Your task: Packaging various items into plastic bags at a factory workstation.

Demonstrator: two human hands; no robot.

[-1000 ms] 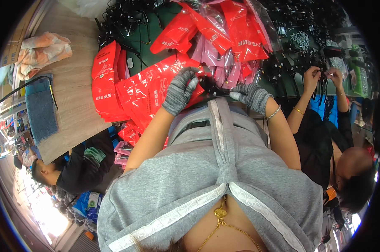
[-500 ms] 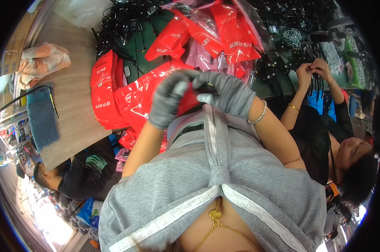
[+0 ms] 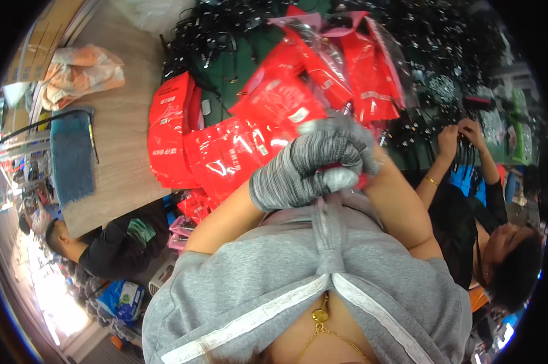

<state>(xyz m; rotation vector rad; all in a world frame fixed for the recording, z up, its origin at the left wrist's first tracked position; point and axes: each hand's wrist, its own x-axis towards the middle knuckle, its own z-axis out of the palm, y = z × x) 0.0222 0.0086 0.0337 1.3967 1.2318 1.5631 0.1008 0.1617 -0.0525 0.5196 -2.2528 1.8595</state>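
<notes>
Head view: the gloved left hand (image 3: 298,173) and right hand (image 3: 347,145), apart a second ago, are now clasped together at 12 o'clock of the grey top, clenched over a small red-edged item that cannot be made out.

Light wooden tabletop (image 3: 125,121), glossy red plastic packets (image 3: 237,151) piled mid-table, tangled black cables (image 3: 213,30) far edge, blue cloth (image 3: 72,155) left edge.
</notes>
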